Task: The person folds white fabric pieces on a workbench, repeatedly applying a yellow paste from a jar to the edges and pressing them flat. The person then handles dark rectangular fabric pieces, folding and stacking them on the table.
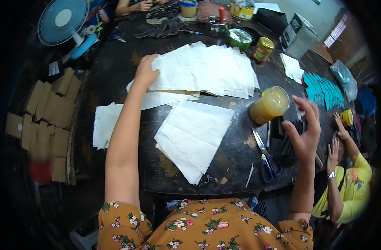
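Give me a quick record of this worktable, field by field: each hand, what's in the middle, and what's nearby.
Left hand: left hand flat on spread white paper sheets
Right hand: right hand open, fingers spread above dark strips
Centre: stack of white paper squares
Near right hand: jar of yellow paste, blue-handled scissors
Surface: dark round table
Co-worker: hands at right edge

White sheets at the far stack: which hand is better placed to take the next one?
Probably the left hand: it already rests on the edge of the white sheets, while the right hand hovers open by the jar.
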### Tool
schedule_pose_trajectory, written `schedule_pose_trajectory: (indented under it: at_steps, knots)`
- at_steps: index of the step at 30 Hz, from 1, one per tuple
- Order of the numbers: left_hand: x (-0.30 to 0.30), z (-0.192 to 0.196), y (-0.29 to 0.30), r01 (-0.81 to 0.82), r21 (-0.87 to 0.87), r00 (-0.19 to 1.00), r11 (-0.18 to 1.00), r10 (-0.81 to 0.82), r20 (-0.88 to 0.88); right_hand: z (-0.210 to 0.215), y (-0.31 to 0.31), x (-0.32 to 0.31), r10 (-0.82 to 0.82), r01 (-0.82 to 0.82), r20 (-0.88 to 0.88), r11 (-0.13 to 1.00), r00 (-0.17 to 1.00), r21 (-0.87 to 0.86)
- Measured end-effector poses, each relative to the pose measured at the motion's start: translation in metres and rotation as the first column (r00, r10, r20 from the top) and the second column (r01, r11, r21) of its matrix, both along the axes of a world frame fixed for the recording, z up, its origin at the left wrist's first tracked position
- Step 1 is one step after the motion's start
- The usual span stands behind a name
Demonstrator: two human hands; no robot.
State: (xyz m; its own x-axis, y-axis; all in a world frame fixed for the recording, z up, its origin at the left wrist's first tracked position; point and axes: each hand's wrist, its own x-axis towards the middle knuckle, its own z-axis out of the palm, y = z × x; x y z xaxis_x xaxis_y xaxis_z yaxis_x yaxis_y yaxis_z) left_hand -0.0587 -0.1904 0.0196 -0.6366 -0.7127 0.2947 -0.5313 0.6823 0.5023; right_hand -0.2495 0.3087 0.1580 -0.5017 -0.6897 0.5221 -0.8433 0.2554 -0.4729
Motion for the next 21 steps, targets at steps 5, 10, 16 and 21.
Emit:
schedule_pose_trajectory:
  at_steps: [5, 10, 16, 21]
  knots:
    - [0.020, 0.015, 0.064, -0.064, -0.243, 0.975, 0.968, 0.009, -0.222, 0.007, -0.009, -0.034, -0.037, 0.159, -0.424, 0.954, 0.905, 0.255]
    - [0.032, 0.014, 0.141, 0.085, -0.173, 0.897, 0.981, -0.151, -0.415, 0.005, -0.037, -0.035, 0.035, 0.158, -0.377, 0.869, 0.926, 0.470]
    - [0.032, -0.003, 0.206, 0.351, -0.110, 0.861, 0.930, -0.366, -0.354, 0.006, -0.021, -0.024, -0.160, 0.153, -0.371, 0.987, 0.915, -0.050]
    - [0.025, -0.014, 0.231, 0.578, -0.103, 0.797, 0.810, -0.587, -0.142, -0.001, 0.005, 0.017, -0.163, 0.315, -0.476, 0.913, 0.864, 0.260]
